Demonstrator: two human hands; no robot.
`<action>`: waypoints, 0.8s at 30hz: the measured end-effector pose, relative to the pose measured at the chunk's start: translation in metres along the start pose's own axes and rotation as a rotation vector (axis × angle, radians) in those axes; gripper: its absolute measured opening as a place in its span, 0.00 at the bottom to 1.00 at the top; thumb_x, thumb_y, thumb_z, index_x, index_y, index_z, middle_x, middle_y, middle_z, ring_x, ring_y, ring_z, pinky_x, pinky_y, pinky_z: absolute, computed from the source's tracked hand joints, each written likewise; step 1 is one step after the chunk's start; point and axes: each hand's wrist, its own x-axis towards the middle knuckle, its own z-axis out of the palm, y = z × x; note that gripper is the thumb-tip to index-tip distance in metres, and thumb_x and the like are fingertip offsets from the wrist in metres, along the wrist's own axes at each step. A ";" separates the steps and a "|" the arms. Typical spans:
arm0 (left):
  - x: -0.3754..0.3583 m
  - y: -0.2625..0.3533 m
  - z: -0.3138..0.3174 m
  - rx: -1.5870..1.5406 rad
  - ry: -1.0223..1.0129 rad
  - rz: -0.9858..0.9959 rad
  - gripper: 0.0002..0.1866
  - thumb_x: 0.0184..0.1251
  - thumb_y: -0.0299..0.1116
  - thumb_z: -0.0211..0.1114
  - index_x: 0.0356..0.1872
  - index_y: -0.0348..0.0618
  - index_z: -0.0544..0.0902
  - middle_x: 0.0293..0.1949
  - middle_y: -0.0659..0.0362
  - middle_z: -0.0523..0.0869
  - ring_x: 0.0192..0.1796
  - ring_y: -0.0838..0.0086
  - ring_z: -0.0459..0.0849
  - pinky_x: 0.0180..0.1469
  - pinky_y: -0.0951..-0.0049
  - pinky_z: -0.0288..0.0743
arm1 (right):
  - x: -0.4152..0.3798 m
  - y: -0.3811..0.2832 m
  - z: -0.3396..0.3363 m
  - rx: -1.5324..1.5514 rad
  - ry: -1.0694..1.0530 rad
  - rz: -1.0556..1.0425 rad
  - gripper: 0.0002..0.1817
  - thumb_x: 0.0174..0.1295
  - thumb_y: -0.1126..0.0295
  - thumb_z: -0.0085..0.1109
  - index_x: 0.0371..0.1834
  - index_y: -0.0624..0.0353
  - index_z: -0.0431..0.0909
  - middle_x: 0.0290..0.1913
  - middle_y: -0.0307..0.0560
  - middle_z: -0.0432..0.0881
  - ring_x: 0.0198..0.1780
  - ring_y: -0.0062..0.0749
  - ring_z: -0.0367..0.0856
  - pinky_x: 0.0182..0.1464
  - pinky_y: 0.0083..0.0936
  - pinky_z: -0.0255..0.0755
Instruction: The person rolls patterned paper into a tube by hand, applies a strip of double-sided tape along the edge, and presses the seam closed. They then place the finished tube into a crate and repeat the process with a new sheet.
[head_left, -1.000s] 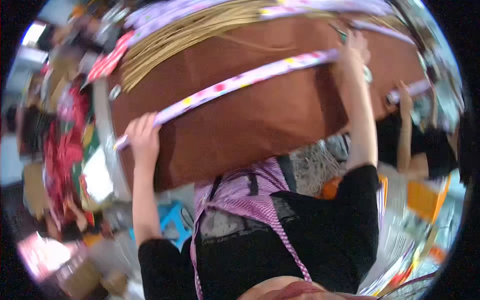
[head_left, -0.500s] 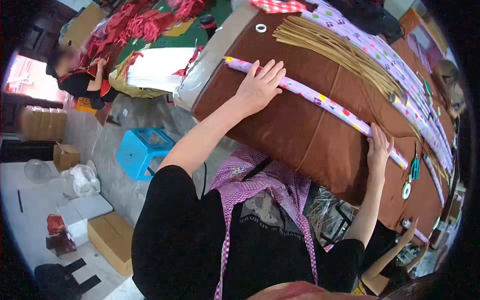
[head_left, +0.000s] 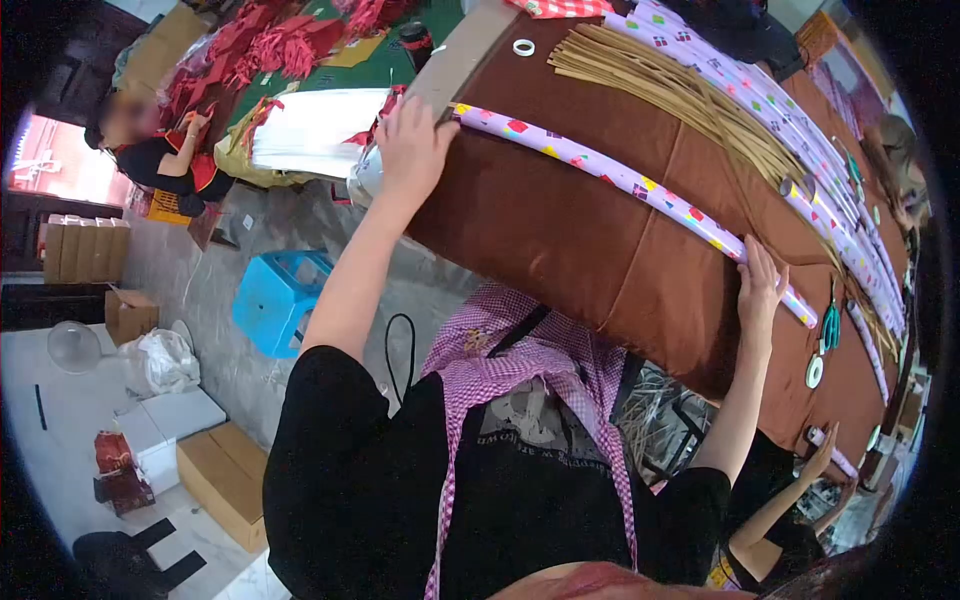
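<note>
A long roll of lilac wrapping paper (head_left: 600,172) with a bright pattern lies across the brown cloth-covered table (head_left: 560,240). My left hand (head_left: 412,150) is at the roll's left end, over the table's pale left edge, its fingers apart and holding nothing visible. Near the roll's other end, my right hand (head_left: 762,285) rests on top with its fingers stretched out flat. Just right of that hand lie teal-handled scissors (head_left: 830,328) and a roll of white tape (head_left: 815,372).
Brown paper strips (head_left: 660,95) and more patterned rolls (head_left: 745,85) lie along the far side. A second tape roll (head_left: 523,47) sits near the upper left corner. A blue stool (head_left: 280,300) stands on the floor. Another person's hands (head_left: 825,455) work at lower right.
My left hand has slid left along the roll from its upper part to its left end. My right hand stays on the roll in nearly the same place.
</note>
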 end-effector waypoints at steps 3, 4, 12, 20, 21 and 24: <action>0.012 -0.008 0.012 -0.398 0.010 -0.267 0.22 0.67 0.52 0.65 0.49 0.44 0.86 0.57 0.51 0.81 0.63 0.48 0.74 0.61 0.43 0.64 | 0.000 0.003 0.001 0.001 -0.005 -0.015 0.25 0.71 0.69 0.52 0.72 0.42 0.71 0.67 0.39 0.77 0.71 0.30 0.70 0.77 0.50 0.39; 0.018 -0.008 0.018 -0.374 0.052 -0.249 0.19 0.66 0.49 0.65 0.40 0.42 0.88 0.46 0.50 0.85 0.52 0.50 0.79 0.54 0.48 0.69 | 0.000 0.002 0.001 -0.007 -0.022 -0.004 0.25 0.71 0.69 0.52 0.72 0.42 0.71 0.67 0.39 0.77 0.71 0.30 0.70 0.77 0.50 0.39; 0.032 -0.011 0.036 -0.613 -0.137 -0.389 0.17 0.60 0.47 0.68 0.33 0.42 0.90 0.33 0.48 0.88 0.40 0.51 0.86 0.45 0.54 0.76 | 0.001 0.000 -0.001 -0.018 -0.049 0.002 0.28 0.66 0.71 0.56 0.72 0.44 0.71 0.69 0.41 0.75 0.73 0.34 0.68 0.76 0.55 0.42; 0.037 -0.015 0.058 -0.653 -0.144 -0.375 0.23 0.63 0.49 0.67 0.33 0.32 0.86 0.32 0.42 0.86 0.36 0.55 0.85 0.43 0.56 0.74 | 0.010 0.013 -0.023 0.247 -0.042 0.084 0.28 0.57 0.71 0.66 0.63 0.56 0.73 0.55 0.54 0.81 0.60 0.51 0.76 0.64 0.44 0.67; 0.047 -0.005 0.035 -0.657 -0.279 -0.382 0.24 0.64 0.50 0.66 0.34 0.32 0.86 0.31 0.42 0.86 0.35 0.54 0.84 0.43 0.57 0.74 | 0.013 0.014 -0.033 0.291 -0.098 0.074 0.25 0.56 0.70 0.67 0.59 0.58 0.75 0.52 0.55 0.82 0.59 0.52 0.77 0.61 0.44 0.70; 0.060 0.006 0.031 -0.744 -0.301 -0.409 0.23 0.67 0.47 0.65 0.33 0.29 0.85 0.28 0.42 0.85 0.33 0.61 0.82 0.43 0.58 0.73 | 0.023 0.026 -0.039 0.423 -0.216 0.023 0.18 0.58 0.70 0.65 0.52 0.60 0.79 0.51 0.56 0.82 0.58 0.52 0.77 0.60 0.43 0.71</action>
